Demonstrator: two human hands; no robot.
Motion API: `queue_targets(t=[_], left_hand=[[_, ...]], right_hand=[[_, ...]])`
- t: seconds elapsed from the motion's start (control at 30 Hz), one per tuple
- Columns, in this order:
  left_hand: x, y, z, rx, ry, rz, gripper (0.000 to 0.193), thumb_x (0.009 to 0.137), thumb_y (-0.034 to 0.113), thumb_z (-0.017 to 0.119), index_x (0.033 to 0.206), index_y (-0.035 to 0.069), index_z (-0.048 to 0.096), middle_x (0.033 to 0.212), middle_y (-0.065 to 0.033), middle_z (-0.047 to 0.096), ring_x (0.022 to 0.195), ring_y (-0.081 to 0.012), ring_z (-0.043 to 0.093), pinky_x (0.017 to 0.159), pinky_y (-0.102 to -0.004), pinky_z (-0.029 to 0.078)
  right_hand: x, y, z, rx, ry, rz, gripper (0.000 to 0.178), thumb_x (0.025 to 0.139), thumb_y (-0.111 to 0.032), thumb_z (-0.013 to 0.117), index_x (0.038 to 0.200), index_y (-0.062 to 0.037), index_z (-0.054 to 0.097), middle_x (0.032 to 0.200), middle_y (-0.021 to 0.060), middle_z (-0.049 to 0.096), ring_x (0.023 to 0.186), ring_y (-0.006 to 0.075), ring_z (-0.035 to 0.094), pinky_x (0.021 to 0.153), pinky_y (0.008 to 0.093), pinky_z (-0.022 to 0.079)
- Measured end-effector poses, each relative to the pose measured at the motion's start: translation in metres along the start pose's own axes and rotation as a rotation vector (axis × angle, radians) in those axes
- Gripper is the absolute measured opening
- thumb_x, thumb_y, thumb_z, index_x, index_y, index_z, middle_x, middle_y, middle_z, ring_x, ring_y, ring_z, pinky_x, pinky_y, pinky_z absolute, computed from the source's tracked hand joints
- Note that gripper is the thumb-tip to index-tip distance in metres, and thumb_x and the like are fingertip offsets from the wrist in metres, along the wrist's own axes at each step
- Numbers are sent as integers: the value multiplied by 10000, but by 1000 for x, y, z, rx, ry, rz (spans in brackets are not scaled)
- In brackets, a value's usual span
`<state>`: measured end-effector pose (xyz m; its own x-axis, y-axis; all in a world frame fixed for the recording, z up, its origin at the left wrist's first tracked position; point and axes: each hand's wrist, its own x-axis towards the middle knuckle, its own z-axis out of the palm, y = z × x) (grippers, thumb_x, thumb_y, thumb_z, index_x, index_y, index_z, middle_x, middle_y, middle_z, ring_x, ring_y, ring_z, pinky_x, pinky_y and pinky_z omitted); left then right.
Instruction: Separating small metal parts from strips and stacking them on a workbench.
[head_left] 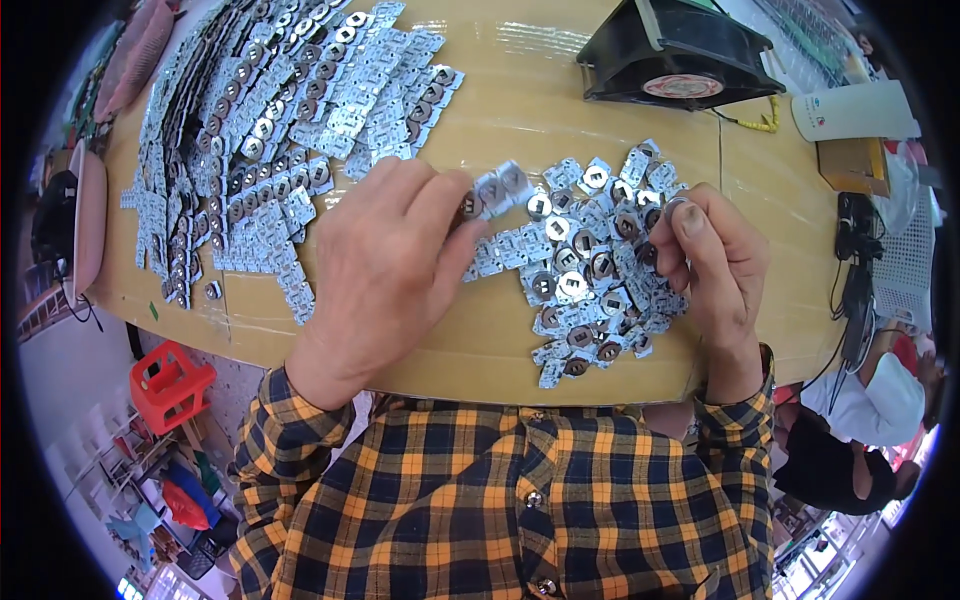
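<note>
My left hand (385, 260) is closed, with a short strip of small circuit boards (503, 186) gripped between thumb and fingers. Round metal parts sit on that strip, which is raised over the table. On the right, my right hand (718, 255) pinches a small round piece (677, 204) between thumb and forefinger; its exact kind is too small to make out. Between the hands lies a loose pile of small circuit boards (585, 240), many bearing round metal parts. My right hand is at the pile's right edge.
Long overlapping rows of circuit board strips (260, 120) cover the table's left side. A black fan (680, 55) stands at the back right, near a white cylinder (855, 112) and a cardboard box (853, 165). Black cables (855, 280) run along the right edge. A red stool (172, 385) stands below left.
</note>
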<state>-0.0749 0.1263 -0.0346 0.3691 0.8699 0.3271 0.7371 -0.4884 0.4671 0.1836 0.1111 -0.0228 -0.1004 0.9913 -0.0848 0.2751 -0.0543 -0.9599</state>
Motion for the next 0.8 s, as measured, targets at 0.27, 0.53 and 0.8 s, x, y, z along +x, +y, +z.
queue_targets(t=[0.27, 0.53, 0.8], left_hand=[[11, -10, 12, -287, 96, -28, 130, 816, -16, 605, 944, 4, 620, 703, -105, 586, 540, -231, 540, 497, -323, 427], [33, 42, -1, -827, -279, -404, 106, 892, 22, 599, 983, -19, 634, 741, -1, 622, 683, -41, 562, 576, -216, 434], [45, 54, 19, -1024, -378, -346, 201, 850, 51, 687, 1030, -21, 633, 904, -34, 662, 768, -60, 597, 668, -190, 474]], right_hand=[[-6, -9, -9, -40, -19, 18, 321, 979, -258, 487, 799, -21, 608, 658, -16, 535, 570, 26, 470, 500, 168, 342], [2, 0, -38, 72, -170, 89, 337, 977, -273, 484, 795, -18, 611, 674, -10, 566, 541, 29, 484, 483, 170, 355], [8, 8, -39, 286, -241, 92, 338, 991, -266, 490, 798, -15, 608, 654, -4, 571, 521, 19, 475, 457, 165, 341]])
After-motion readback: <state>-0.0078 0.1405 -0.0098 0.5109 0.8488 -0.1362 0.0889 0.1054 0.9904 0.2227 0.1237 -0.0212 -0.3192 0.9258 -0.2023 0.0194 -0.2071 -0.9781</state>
